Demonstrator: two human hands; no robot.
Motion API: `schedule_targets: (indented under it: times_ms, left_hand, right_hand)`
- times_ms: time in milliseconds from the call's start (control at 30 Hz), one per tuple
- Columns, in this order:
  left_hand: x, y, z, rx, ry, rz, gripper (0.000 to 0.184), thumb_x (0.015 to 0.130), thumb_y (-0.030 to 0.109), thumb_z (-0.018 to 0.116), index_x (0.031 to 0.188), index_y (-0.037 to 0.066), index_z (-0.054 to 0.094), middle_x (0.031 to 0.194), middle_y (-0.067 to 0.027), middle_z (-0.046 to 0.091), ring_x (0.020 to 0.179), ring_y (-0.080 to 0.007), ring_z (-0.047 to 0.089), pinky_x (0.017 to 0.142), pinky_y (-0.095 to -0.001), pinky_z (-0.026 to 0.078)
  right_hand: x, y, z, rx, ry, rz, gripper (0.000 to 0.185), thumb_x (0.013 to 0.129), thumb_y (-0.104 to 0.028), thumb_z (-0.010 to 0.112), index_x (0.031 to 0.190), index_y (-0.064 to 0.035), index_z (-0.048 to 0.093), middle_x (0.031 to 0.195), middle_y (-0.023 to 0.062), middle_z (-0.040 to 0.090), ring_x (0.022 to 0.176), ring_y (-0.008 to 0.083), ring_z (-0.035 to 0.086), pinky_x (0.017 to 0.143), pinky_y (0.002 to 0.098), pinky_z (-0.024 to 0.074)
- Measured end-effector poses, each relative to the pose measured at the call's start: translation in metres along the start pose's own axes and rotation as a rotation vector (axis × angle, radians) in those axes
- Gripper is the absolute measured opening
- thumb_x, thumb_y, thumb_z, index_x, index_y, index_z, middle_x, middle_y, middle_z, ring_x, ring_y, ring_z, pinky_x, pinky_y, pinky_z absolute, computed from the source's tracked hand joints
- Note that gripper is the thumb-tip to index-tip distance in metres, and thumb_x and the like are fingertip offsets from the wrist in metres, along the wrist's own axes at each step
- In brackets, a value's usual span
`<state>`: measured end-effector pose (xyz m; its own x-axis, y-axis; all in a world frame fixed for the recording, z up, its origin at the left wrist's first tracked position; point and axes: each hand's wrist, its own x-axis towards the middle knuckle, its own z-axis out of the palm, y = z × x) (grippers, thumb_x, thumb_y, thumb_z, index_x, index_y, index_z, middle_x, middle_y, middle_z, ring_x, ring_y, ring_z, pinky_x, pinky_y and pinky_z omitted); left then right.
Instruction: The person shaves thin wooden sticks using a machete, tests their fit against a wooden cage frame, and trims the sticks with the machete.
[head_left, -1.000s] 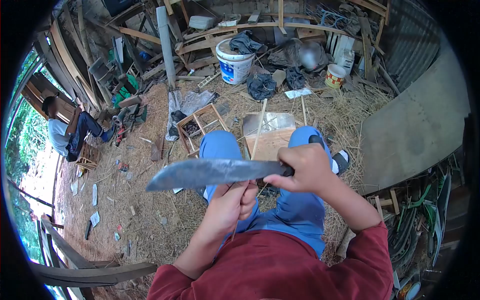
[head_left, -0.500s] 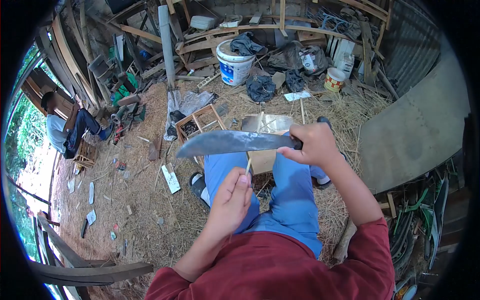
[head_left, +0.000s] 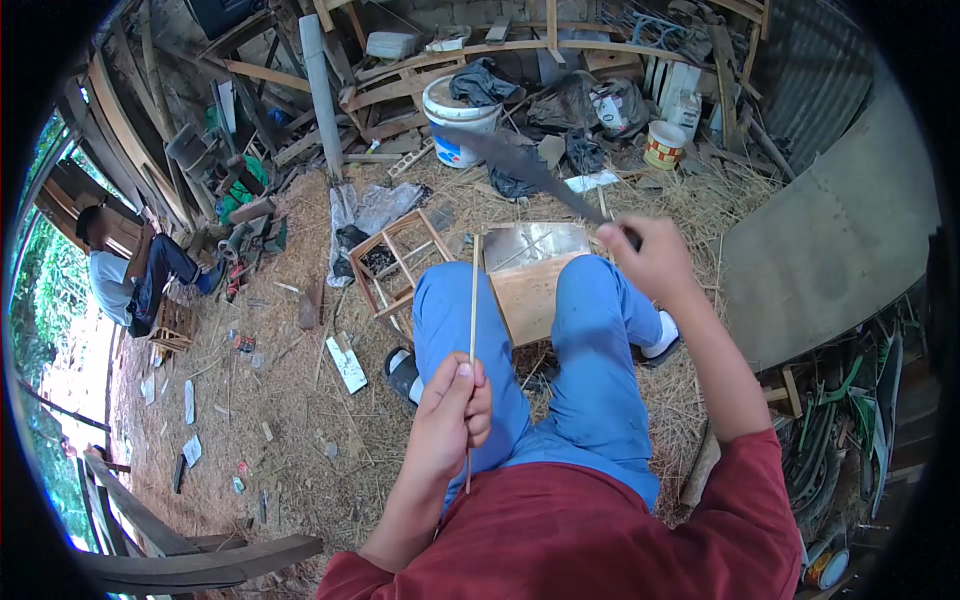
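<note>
A thin wooden stick [head_left: 474,300] stands nearly upright in my left hand [head_left: 452,415], which is closed round its lower part in front of my left thigh. My right hand [head_left: 650,258] grips the dark handle of a large knife [head_left: 530,168] out past my right knee. The broad blade slants up and to the left, its tip over the white bucket, apart from the stick. Between my knees is a wooden box [head_left: 525,290] with a shiny metal sheet [head_left: 535,245] at its far side.
A wooden frame [head_left: 400,262] lies left of the box. Beyond stand a white bucket [head_left: 460,120] and a red-and-yellow pail [head_left: 665,145]. A person [head_left: 125,265] sits at the far left. A large flat board [head_left: 830,230] leans at the right. Straw and scraps cover the ground.
The knife has swung from across my lap up and away to the right, its blade now angled upward. My left hand has moved slightly down, and the stick now shows upright in it.
</note>
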<state>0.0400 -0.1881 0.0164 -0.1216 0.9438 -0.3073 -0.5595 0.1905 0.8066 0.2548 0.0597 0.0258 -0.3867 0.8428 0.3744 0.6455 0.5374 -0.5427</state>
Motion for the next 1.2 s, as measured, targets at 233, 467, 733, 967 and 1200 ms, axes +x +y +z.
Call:
schedule_targets:
  times_ms: [233,467,733,967,1200]
  left_hand:
    - [0.009,0.005,0.019,0.108,-0.015,0.029,0.02,0.113,0.026,0.039,0.101,0.012,0.047,0.067,0.0054,0.033,0.047,-0.0033,0.022,0.041,-0.0236,0.016]
    - [0.004,-0.003,0.024,0.246,0.094,0.115,0.021,0.111,0.021,0.045,0.096,0.009,0.051,0.064,0.0067,0.037,0.046,-0.0027,0.029,0.04,-0.0231,0.02]
    - [0.001,-0.012,0.023,0.379,0.038,0.189,0.023,0.112,0.026,0.043,0.098,0.01,0.05,0.065,0.0078,0.037,0.046,-0.0024,0.03,0.04,-0.0215,0.022]
    - [0.005,-0.011,0.024,0.151,-0.11,0.063,0.023,0.114,0.031,0.039,0.103,0.013,0.048,0.065,0.0074,0.033,0.047,-0.0023,0.026,0.041,-0.0221,0.02]
    - [-0.011,-0.002,0.002,0.092,-0.057,0.033,0.024,0.114,0.031,0.037,0.1,0.013,0.046,0.066,0.0064,0.03,0.047,-0.0032,0.022,0.041,-0.0229,0.018]
  right_hand:
    - [-0.051,-0.048,0.021,0.039,-0.074,-0.45,0.063,0.081,-0.069,0.071,0.069,-0.008,0.067,0.057,0.0114,0.061,0.054,0.0316,0.065,0.052,0.0417,0.0501]
    - [-0.053,-0.06,0.021,-0.068,-0.155,-0.638,0.057,0.076,-0.064,0.078,0.07,-0.0111,0.056,0.058,0.0072,0.057,0.054,0.0294,0.062,0.051,0.0406,0.0458]
    - [-0.041,-0.03,0.024,-0.041,-0.066,-0.657,0.063,0.075,-0.07,0.075,0.066,-0.0105,0.056,0.055,0.0063,0.055,0.053,0.0272,0.062,0.052,0.0393,0.0484]
    - [-0.037,-0.013,0.015,-0.146,-0.023,-0.658,0.059,0.078,-0.063,0.075,0.072,-0.0067,0.06,0.06,0.0096,0.059,0.056,0.0308,0.063,0.053,0.0415,0.0487]
    - [0.004,0.034,-0.027,-0.164,0.085,0.152,0.053,0.088,-0.056,0.07,0.093,-0.0038,0.076,0.073,0.0164,0.07,0.069,0.0344,0.071,0.063,0.0427,0.0549]
